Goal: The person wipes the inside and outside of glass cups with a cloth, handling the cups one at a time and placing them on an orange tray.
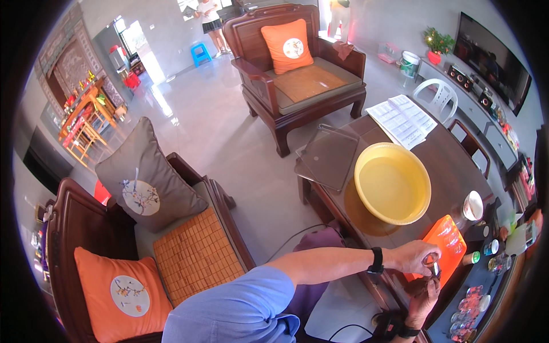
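My left hand (411, 256), its wrist in a black band, grips a small clear glass cup (430, 259). Just below it my right hand (426, 296) has a dark brown cloth (416, 286) bunched in its fingers, close against the cup. A shiny piece shows between the two hands; what it is I cannot tell. Under and beyond the hands lies an orange tray (442, 260), with several clear glass cups (450, 236) along its far part. Farther up the wooden table (454, 171) stands a yellow plastic basin (362, 188) holding water.
A clear plastic cover (328, 156) overhangs the table's edge near printed sheets (403, 118). A white cup (473, 206), small jars (472, 257) and more glassware (467, 308) stand at the right. A cable (296, 234) crosses the floor by the table. Wooden armchairs (274, 115) stand beyond.
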The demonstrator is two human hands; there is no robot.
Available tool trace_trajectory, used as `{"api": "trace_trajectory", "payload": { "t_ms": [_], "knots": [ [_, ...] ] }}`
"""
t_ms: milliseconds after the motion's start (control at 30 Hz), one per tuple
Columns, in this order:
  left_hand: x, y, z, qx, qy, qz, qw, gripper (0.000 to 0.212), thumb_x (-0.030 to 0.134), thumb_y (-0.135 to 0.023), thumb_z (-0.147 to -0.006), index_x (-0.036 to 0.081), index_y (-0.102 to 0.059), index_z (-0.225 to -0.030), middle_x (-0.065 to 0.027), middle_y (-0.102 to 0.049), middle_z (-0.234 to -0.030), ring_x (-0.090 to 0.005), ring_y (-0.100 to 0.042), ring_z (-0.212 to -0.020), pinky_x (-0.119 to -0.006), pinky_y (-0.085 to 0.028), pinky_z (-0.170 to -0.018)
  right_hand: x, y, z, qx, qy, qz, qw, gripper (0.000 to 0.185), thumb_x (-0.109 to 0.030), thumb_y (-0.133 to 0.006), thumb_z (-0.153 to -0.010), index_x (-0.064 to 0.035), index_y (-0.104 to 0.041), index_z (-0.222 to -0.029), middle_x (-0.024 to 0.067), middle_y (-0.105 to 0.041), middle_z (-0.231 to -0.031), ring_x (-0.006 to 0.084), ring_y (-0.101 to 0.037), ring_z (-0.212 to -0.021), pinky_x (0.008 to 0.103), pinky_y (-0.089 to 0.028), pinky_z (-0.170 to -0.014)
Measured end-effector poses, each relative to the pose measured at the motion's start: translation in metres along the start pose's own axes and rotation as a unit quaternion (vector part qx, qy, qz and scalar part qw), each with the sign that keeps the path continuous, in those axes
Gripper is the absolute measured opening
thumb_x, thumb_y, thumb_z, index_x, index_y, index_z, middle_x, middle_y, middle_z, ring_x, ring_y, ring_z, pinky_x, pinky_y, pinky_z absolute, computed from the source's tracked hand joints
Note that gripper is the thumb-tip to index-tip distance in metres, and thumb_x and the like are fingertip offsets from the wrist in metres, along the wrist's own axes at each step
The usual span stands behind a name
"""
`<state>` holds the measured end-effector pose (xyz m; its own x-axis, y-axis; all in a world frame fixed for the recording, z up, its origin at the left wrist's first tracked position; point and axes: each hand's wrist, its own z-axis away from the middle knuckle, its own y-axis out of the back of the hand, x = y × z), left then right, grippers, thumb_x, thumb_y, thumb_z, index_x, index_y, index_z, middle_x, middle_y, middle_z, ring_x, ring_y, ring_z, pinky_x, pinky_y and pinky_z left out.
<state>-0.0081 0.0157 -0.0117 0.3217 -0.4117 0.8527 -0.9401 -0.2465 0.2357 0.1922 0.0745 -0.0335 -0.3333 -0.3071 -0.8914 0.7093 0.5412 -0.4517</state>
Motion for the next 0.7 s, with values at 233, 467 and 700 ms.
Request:
{"api": "trace_trajectory", "payload": {
  "t_ms": [233,467,700],
  "knots": [
    [-0.002,-0.001,0.002,-0.005,-0.006,-0.004,1.0,0.051,0.019,-0.086,-0.072,0.004,-0.059,-0.112,-0.0147,-0.069,-0.1,-0.0373,-0.067,-0.092,-0.043,-0.054,-0.081,0.002,0.005,0.002,-0.024,0.004,0.014,1.0,0.028,-0.031,-0.073,-0.093,-0.0063,-0.059,-0.092,0.0014,-0.059,-0.067,0.0135,-0.056,-0.054,0.0268,-0.041,-0.05],
    [-0.004,-0.004,0.001,-0.01,-0.008,-0.006,1.0,0.051,0.02,-0.086,-0.073,0.004,-0.058,-0.113,-0.0146,-0.069,-0.099,-0.0364,-0.067,-0.091,-0.042,-0.054,-0.08,-0.005,-0.007,0.006,-0.021,-0.004,0.003,1.0,0.028,-0.031,-0.074,-0.093,-0.0061,-0.061,-0.098,-0.0004,-0.058,-0.07,0.0119,-0.054,-0.055,0.0261,-0.039,-0.05],
    [-0.002,-0.003,0.002,-0.005,-0.021,-0.005,1.0,0.051,0.019,-0.087,-0.073,0.005,-0.058,-0.113,-0.014,-0.069,-0.097,-0.0354,-0.068,-0.088,-0.04,-0.054,-0.078,0.008,0.017,0.001,0.006,0.006,-0.014,1.0,0.027,-0.029,-0.074,-0.094,-0.0063,-0.061,-0.1,-0.0021,-0.057,-0.07,0.01,-0.052,-0.055,0.0257,-0.038,-0.05]
  ]
}}
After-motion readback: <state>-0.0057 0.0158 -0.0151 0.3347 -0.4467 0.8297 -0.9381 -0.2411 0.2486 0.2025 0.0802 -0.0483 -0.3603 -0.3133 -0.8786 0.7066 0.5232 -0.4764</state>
